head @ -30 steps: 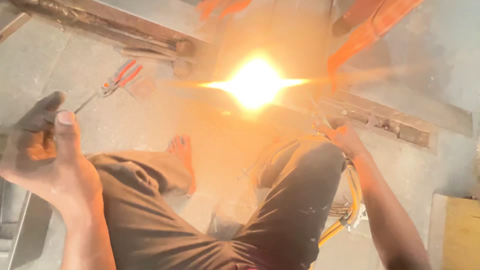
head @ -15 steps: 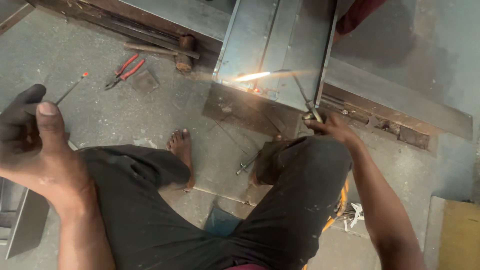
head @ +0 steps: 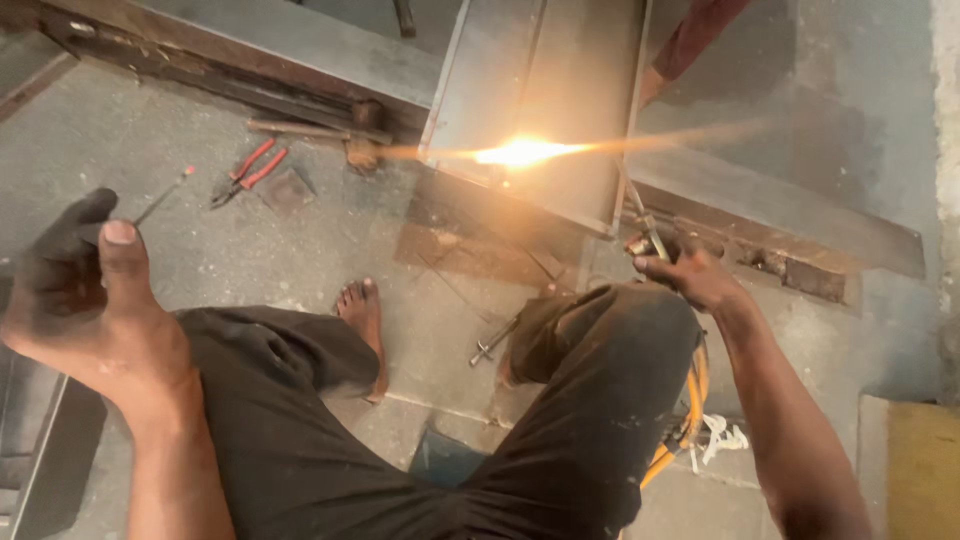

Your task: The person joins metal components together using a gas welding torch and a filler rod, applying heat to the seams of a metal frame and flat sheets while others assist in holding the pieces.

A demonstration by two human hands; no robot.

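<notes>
Right hand [head: 690, 275] is closed around the handle of a welding electrode holder [head: 648, 240], which sits at the hand's 11 o'clock. A thin rod runs from the holder up toward 11 o'clock to a grey metal frame [head: 540, 100] standing on the floor. A bright orange-white arc flare [head: 520, 152] burns at the frame's lower edge, at 9 o'clock from the rod's upper end; glare streaks out to both sides. An orange cable [head: 690, 400] drops below the right wrist, beside the right knee.

Left hand [head: 85, 300] is raised at the view's 9 o'clock, thumb up, fingers curled; a dark patch covers the fingers, and whether they hold anything cannot be told. A thin rod with a red tip [head: 165, 195] shows at its 1 o'clock.

On the concrete floor [head: 150, 140], red-handled pliers [head: 248, 172] lie at 2 o'clock from the left hand, well apart. A hammer [head: 340, 135] lies just beyond them against a rusty steel bar [head: 200, 60]. The person's bare foot [head: 362, 320] rests between the knees; a small metal tool [head: 492, 342] lies at its 3 o'clock.
</notes>
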